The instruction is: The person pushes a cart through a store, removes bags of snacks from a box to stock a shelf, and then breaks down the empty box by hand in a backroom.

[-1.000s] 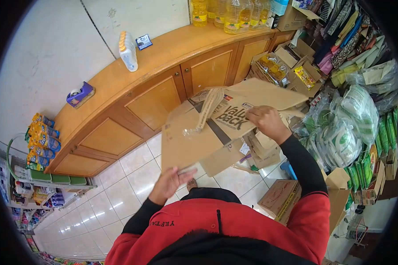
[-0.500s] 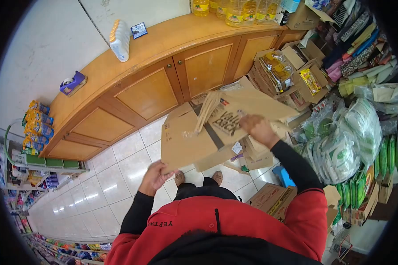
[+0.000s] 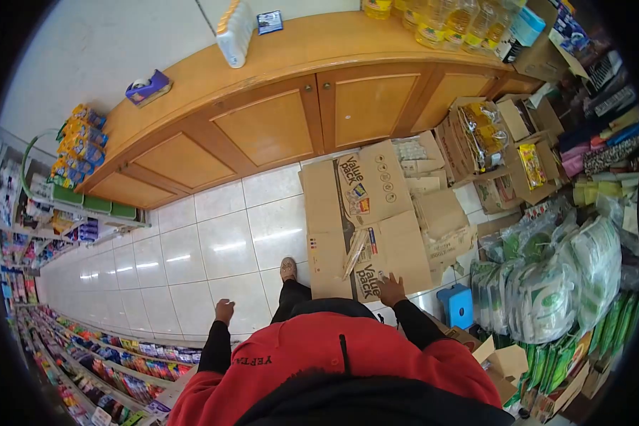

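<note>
A large flattened cardboard box [image 3: 326, 245] printed "Value pack" is spread out in front of me, slightly to the right. Its near edge reaches my legs, and a strip of loose, torn tape crosses its middle. My right hand [image 3: 390, 290] rests on the printed face near the lower right edge, fingers spread. Away from the cardboard, my left hand [image 3: 224, 311] hangs over the tiled floor with its fingers curled and nothing visible in them.
A wooden counter [image 3: 291, 50] with cupboard doors curves across the back. More flattened cardboard [image 3: 440, 220] lies to the right, beside a blue stool [image 3: 456, 305] and plastic-wrapped packs [image 3: 547, 291]. Stocked shelves [image 3: 113, 355] line the lower left.
The box has gone from raised and tilted between both hands to spread out lower down. My left hand has let go of its edge and moved left; my right fingers have spread.
</note>
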`<state>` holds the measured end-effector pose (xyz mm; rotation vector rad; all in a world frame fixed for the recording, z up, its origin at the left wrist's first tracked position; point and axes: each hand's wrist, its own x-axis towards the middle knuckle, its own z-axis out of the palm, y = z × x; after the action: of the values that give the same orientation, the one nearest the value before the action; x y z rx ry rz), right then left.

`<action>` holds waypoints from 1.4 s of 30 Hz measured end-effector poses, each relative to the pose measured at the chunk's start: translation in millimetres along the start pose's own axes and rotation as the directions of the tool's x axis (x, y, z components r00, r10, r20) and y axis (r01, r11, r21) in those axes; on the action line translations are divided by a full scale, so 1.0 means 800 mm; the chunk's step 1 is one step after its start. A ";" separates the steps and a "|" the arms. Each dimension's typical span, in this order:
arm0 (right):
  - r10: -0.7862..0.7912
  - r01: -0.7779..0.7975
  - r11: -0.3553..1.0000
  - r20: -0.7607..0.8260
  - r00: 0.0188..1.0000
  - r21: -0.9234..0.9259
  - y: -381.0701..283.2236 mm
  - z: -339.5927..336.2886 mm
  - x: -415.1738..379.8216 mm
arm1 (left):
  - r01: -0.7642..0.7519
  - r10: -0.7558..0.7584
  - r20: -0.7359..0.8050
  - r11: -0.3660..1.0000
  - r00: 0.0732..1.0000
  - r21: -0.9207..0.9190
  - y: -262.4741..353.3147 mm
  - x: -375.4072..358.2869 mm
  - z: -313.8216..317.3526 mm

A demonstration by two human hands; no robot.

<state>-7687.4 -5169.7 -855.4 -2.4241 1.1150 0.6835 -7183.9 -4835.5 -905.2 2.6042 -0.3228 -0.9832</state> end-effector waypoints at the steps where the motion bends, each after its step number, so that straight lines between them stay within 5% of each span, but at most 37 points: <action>1: 0.049 -0.053 0.997 0.075 0.996 0.062 0.003 -0.006 -0.004 | 0.038 -0.039 -0.031 0.998 0.999 -0.041 -0.006 -0.009 -0.003; 6: 0.191 -0.209 0.974 0.178 0.965 0.090 0.047 -0.020 0.004 | 0.112 -0.103 0.053 0.966 0.993 -0.231 0.001 -0.055 0.009; 8: 0.247 -0.269 0.950 0.146 0.958 0.160 0.064 -0.031 0.009 | -0.133 0.155 0.136 0.978 0.978 -0.159 -0.025 -0.049 0.038; 9: 0.304 -0.324 0.917 0.120 0.945 0.232 0.073 -0.034 0.011 | -0.486 0.467 0.200 0.872 0.862 0.059 -0.030 -0.044 0.047; 10: 0.307 -0.327 0.917 0.117 0.944 0.230 0.080 -0.037 0.013 | -0.765 0.693 0.326 0.600 0.643 0.236 -0.034 -0.036 0.053; 11: 0.311 -0.321 0.896 0.083 0.947 0.308 0.086 -0.039 0.016 | -0.376 0.322 0.350 0.922 0.880 0.096 -0.005 -0.053 0.058; 12: 0.315 -0.309 0.870 0.048 0.948 0.384 0.088 -0.042 0.021 | -0.204 0.146 0.368 0.971 0.918 0.124 0.037 -0.074 0.051; 15: 0.300 -0.274 0.873 -0.002 0.954 0.403 0.088 -0.051 0.027 | -0.322 0.232 0.345 0.918 0.909 0.233 0.020 -0.019 0.085; 17: 0.302 -0.279 0.871 0.008 0.953 0.405 0.081 -0.056 0.026 | -0.164 0.151 0.286 0.986 0.946 0.021 0.023 0.018 0.089; 21: 0.315 -0.306 0.871 0.042 0.948 0.384 0.067 -0.057 0.029 | -0.241 0.244 0.407 0.969 0.880 -0.060 0.114 0.063 0.046; 23: 0.334 -0.333 0.858 0.067 0.940 0.392 0.062 -0.055 0.033 | 0.039 0.081 0.396 0.958 0.915 -0.286 0.207 0.058 0.002; 24: 0.348 -0.355 0.843 0.092 0.933 0.404 0.059 -0.053 0.036 | 0.033 0.087 0.398 0.958 0.913 -0.284 0.245 0.061 -0.018; 26: 0.354 -0.326 0.835 0.019 0.935 0.443 0.055 -0.050 0.046 | 0.038 0.107 0.344 0.920 0.933 -0.390 0.303 0.089 -0.066; 28: 0.396 -0.360 0.820 0.014 0.918 0.446 0.041 -0.067 0.058 | -0.137 0.326 0.267 0.828 0.907 -0.543 0.308 0.170 -0.093; 30: 0.542 -0.432 0.691 -0.021 0.840 0.580 0.018 -0.083 0.075 | -0.508 0.552 0.044 0.793 0.832 -0.337 0.340 0.241 -0.146; 32: 0.527 -0.420 0.703 -0.024 0.850 0.574 -0.005 -0.100 0.095 | -0.743 0.694 -0.265 0.628 0.670 -0.231 0.384 0.301 -0.213; 33: 0.518 -0.411 0.714 -0.033 0.854 0.567 -0.017 -0.110 0.107 | -0.786 0.724 -0.357 0.617 0.590 -0.049 0.448 0.258 -0.279; 34: 0.497 -0.395 0.726 -0.033 0.867 0.562 -0.029 -0.118 0.118 | -0.857 0.710 -0.511 0.501 0.485 -0.117 0.461 0.293 -0.305; 35: 0.466 -0.389 0.740 -0.002 0.885 0.548 -0.038 -0.124 0.128 | -0.858 0.656 -0.570 0.474 0.495 -0.198 0.484 0.303 -0.340; 37: 0.424 -0.399 0.742 0.084 0.902 0.538 -0.050 -0.139 0.152 | -0.883 0.628 -0.683 0.467 0.373 -0.054 0.525 0.316 -0.410; 42: 0.368 -0.391 0.831 0.135 0.920 0.396 -0.069 -0.205 0.212 | -0.854 0.483 -0.789 0.511 0.380 -0.099 0.593 0.347 -0.501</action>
<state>-7504.4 -5323.0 -812.6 -1.8307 1.5639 0.5487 -6753.9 -5268.6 -604.3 1.7899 -0.7733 0.2375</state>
